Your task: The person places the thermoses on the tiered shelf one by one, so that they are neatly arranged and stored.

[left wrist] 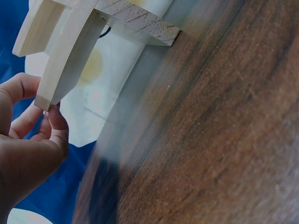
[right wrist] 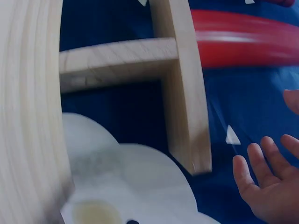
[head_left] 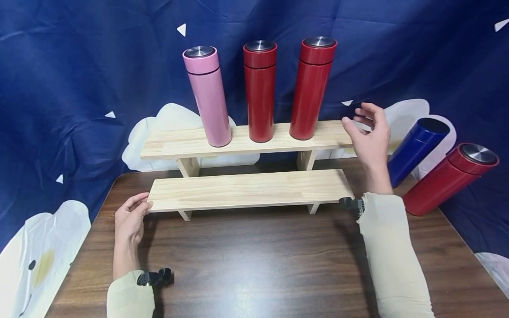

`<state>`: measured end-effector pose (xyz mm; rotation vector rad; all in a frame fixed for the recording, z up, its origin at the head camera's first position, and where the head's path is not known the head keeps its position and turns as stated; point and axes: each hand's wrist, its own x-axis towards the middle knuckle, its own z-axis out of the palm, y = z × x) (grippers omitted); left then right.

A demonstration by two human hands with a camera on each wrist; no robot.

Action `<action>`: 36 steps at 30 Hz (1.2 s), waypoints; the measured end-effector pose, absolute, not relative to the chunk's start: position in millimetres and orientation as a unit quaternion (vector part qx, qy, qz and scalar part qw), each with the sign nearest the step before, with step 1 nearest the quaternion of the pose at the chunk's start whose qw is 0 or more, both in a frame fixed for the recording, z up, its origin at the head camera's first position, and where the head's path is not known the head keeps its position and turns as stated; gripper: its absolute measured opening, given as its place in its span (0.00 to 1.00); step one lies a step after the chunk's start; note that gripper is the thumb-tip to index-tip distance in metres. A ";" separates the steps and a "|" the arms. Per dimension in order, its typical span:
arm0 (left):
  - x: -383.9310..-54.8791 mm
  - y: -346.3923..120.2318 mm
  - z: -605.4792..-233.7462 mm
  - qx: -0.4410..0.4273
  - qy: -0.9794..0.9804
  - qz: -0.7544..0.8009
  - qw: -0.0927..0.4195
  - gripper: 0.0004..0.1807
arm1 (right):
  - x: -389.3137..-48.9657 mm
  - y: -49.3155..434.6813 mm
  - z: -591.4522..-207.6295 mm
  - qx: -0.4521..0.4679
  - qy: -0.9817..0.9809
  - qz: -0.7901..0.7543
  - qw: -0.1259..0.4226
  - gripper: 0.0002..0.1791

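A two-step wooden rack [head_left: 250, 190] stands on the table. My left hand [head_left: 130, 216] pinches the left end of its lower board, finger above and thumb below, as the left wrist view shows with the hand [left wrist: 32, 149] at the board end. On the upper board stand a pink thermos [head_left: 210, 101], a red thermos [head_left: 260, 97] and another red thermos [head_left: 312, 92], all upright. My right hand [head_left: 371, 137] is raised by the upper board's right end, fingers loosely bent and holding nothing. In the right wrist view the hand [right wrist: 275, 186] is apart from the board.
At the right of the table stand a blue thermos [head_left: 415, 150] and a further red thermos [head_left: 449, 181], close to my right forearm. A dark blue cloth [head_left: 79, 79] with white flower shapes hangs behind. The brown wooden table [head_left: 254, 260] extends in front of the rack.
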<state>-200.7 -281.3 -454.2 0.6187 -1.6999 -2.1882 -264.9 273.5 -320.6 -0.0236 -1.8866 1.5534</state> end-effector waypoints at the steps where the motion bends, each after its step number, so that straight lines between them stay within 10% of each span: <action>1: -200.7 -281.4 -454.1 0.214 -0.590 -0.764 0.151 0.16 | -263.6 276.9 -319.9 -0.014 -0.723 0.597 0.346 0.27; 36: -201.3 -282.7 -455.0 0.200 -0.582 -0.774 0.152 0.17 | -209.7 365.7 -286.1 -0.166 -0.661 0.562 0.469 0.24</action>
